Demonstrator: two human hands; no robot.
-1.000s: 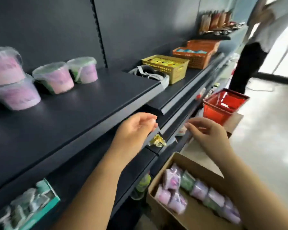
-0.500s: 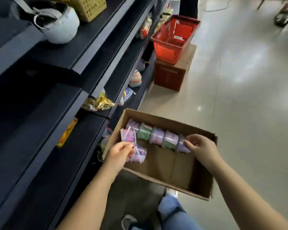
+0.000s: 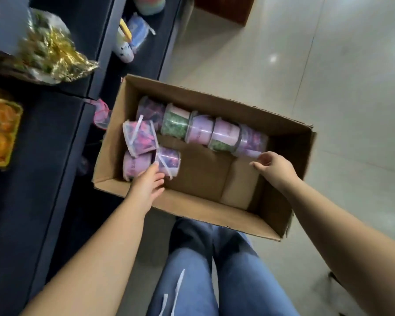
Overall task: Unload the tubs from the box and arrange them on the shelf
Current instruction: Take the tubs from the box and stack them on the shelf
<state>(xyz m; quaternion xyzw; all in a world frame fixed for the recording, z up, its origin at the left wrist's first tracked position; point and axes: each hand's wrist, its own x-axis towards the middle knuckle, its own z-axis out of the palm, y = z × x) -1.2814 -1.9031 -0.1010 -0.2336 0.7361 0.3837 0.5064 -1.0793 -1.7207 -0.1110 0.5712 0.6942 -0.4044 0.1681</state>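
Lighting: you are working in bright, even daylight; a small glare spot is shining on the pale floor (image 3: pixel 273 57). Shelves (image 3: pixel 43 142) are sitting dark. Motion blur is smearing the gold wrapper (image 3: pixel 55 53); wide-angle distortion is bending the edges.

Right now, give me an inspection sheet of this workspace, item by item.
Surface: pale tiled floor; dark shelves on the left.
Job's things: open cardboard box on the floor holds eight tubs, five lying in a row along the far wall, three clustered at the left end.
Clutter: gold foil packet, orange fruit tray and small items on the shelves.
Grippers: left hand reaches in, fingers touching a cluster tub; right hand open by the row's right end, holding nothing.
Cables: nothing seen.
Surroundings: person's jeans below; brown box at the top edge.
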